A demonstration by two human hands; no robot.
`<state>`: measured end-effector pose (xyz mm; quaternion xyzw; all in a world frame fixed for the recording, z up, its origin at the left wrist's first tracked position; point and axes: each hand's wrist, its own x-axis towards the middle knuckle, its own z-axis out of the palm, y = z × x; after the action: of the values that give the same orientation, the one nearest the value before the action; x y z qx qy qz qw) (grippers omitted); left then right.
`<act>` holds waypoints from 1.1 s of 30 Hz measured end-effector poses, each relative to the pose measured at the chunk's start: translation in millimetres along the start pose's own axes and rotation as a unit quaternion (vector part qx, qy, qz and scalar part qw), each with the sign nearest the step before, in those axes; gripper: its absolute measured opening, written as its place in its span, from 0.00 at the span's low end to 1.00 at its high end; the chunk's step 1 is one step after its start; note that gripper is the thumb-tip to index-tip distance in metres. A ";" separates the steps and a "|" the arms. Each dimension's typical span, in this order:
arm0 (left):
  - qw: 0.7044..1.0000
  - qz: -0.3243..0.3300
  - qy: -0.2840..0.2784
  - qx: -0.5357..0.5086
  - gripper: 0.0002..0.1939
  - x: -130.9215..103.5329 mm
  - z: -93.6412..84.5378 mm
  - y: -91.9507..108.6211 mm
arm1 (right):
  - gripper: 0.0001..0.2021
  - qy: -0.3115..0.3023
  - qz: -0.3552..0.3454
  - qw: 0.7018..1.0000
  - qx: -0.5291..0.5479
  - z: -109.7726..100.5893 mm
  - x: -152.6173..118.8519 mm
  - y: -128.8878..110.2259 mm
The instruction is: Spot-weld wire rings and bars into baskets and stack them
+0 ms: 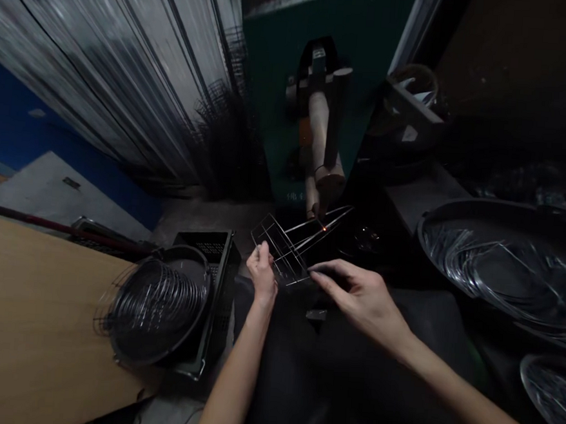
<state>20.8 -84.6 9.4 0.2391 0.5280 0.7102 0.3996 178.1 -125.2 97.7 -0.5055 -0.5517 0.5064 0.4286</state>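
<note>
A small wire rack (287, 241) of thin crossed metal rods is held up below the arms of a spot-welding machine (321, 137). My left hand (263, 274) is closed around the rack's left edge, thumb on top. At the near right corner, the thumb and fingertips of my right hand (362, 296) pinch the rack. Longer wires or strips stretch from it toward the machine's lower tip, where a small orange spark (324, 228) glows. The exact contact between rack and tip is too dark to make out.
On the left, a round black tub (156, 358) with many wire rings (161, 297) stands on a black crate (222, 243) beside a wooden board (34, 311). On the right, a large basin (507, 253) contains loose wires. Another bowl (528, 378) sits nearer.
</note>
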 end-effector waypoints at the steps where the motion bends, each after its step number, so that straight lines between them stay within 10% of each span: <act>1: 1.000 0.010 -0.009 0.025 0.21 -8.2 -8.0 -4.7 | 0.07 0.012 -0.030 0.999 -0.021 0.5 4.9 -6.5; 5: 0.985 0.032 -0.140 0.097 0.15 -40.4 -39.1 -21.6 | 0.04 0.028 -0.021 0.996 -0.086 -8.9 37.9 -7.1; 10: 0.894 0.098 -0.382 0.214 0.19 -52.3 -70.1 -28.1 | 0.13 -0.097 0.086 0.990 -0.056 -26.0 45.2 33.3; 13: 0.954 0.057 -0.238 0.172 0.33 -49.9 -84.9 -28.0 | 0.15 -0.142 0.079 0.986 -0.047 -28.0 23.8 57.8; 16: 0.984 -0.141 -0.096 0.046 0.32 -41.2 -83.6 -23.0 | 0.12 -0.145 0.041 0.986 -0.073 -28.2 -3.0 81.0; 20: 0.932 -0.354 -0.039 -0.073 0.24 -20.9 -62.3 -11.1 | 0.08 -0.130 -0.024 0.985 -0.107 -36.5 -36.3 113.1; 28: 0.912 -0.398 -0.040 -0.092 0.15 -21.3 -32.6 -10.3 | 0.15 -0.138 -0.051 0.975 -0.168 -51.6 -70.2 141.3; 31: 0.947 -0.307 -0.022 -0.095 0.10 -33.1 -24.4 -15.3 | 0.14 0.048 -0.019 0.979 -0.197 -101.9 -88.1 143.4; 33: 0.972 -0.220 -0.006 -0.082 0.12 -39.9 -19.3 -16.7 | 0.11 0.255 0.034 0.927 -0.274 -160.0 -105.0 154.9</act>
<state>33.9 -126.0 -9.4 0.0881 0.5053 0.6438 0.5678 367.6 -212.9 -32.7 -0.7340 -0.5235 0.2039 0.3816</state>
